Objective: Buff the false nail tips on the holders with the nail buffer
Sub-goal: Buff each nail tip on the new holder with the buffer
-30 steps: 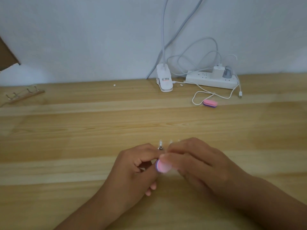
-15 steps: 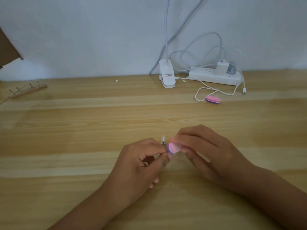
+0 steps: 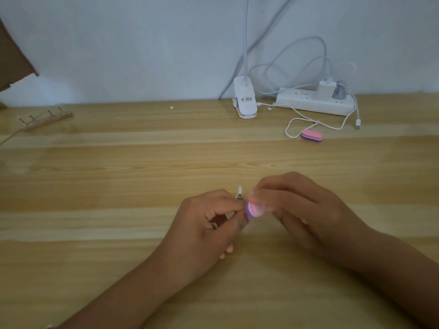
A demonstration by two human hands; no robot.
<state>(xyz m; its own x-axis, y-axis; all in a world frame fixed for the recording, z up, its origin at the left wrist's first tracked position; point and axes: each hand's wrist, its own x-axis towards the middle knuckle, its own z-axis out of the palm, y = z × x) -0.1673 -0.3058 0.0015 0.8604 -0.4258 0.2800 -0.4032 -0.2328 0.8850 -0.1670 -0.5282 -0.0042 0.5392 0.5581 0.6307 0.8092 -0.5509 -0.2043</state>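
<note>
Low over the middle of the wooden table, my left hand pinches a small nail holder between thumb and forefinger. A metal clip with a pale nail tip sticks up from it. My right hand grips a pink and purple nail buffer, whose end is pressed against the holder right beside my left fingertips. The buffer and my right fingertips are blurred. The rest of the holder is hidden inside my left hand.
A second pink and purple buffer lies at the back right beside a loop of white cable. Behind it are a white power strip and a white clip lamp base. A wooden hook rack lies at the back left.
The buffer in my right hand has slid up and back along the holder and is moving again. My left hand has kept its pinch; the camera has tipped slightly.
</note>
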